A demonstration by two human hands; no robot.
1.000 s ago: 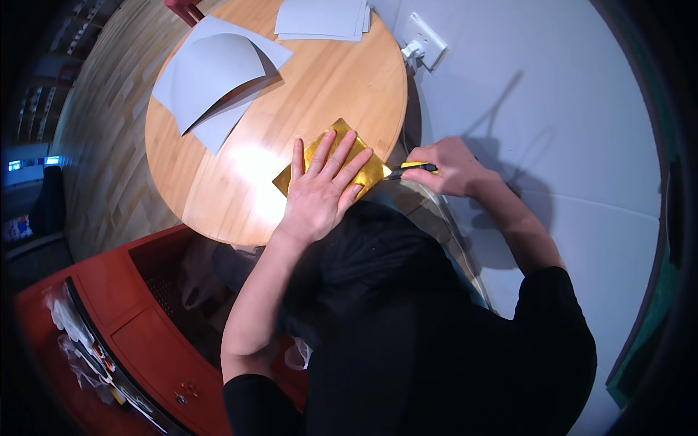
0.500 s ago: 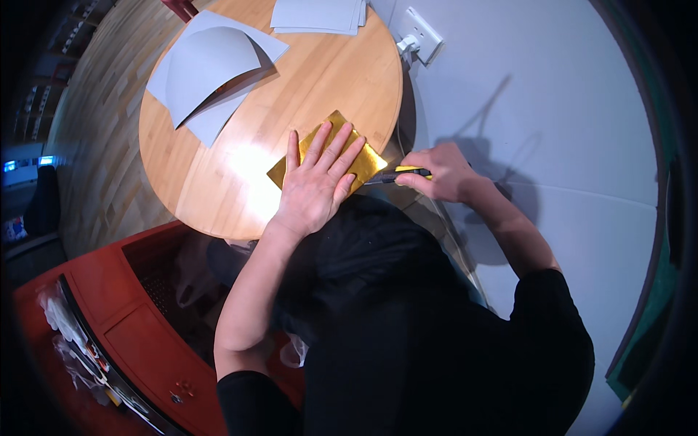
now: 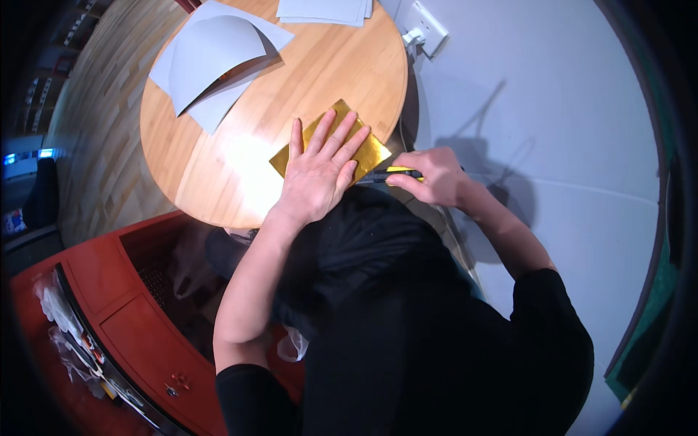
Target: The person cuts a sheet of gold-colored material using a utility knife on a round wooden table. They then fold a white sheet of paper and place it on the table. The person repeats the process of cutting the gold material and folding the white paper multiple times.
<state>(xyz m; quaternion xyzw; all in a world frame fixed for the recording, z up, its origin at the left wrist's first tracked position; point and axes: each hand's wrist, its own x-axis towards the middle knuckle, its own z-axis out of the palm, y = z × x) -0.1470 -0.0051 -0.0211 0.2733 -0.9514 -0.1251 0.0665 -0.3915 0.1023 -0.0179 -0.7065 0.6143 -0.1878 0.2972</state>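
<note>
A gold foil sheet lies on the near right part of the round wooden table. My left hand is pressed flat on it, fingers spread. My right hand, just off the table's right side, grips a yellow and black utility knife. The knife points left, its front end at the sheet's near right edge beside my left thumb. The exact place of the blade tip is hard to make out.
White sheets, one curled up, lie at the table's far left. A stack of white paper is at the far edge. A wall with a socket and plug stands at right. A red cabinet is at lower left.
My right hand has drawn the knife slightly left and toward me along the sheet's near right edge. My left hand stays flat on the sheet. The whole view has shifted a little.
</note>
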